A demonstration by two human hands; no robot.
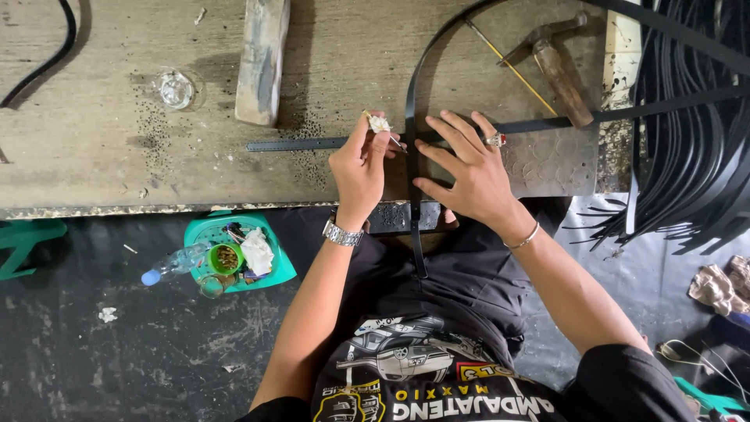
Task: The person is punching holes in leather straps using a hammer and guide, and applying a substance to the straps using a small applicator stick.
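Head view: left hand (358, 168) fingers pinching a marking tool (381, 125), right hand (469, 168) fingers splayed flat on black strap (412, 101) near bench edge (156, 209).

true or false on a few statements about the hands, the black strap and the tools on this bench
1. The right hand lies flat, fingers spread, on the black strap. True.
2. The left hand is empty. False: it pinches a thin tool with a white wrapped end at the strap.
3. A metal ruler lies on the bench left of the hands. True.
4. The hammer is in the right hand. False: it lies loose on the bench, beyond that hand.
5. A green tray sits on the floor below the bench edge. True.
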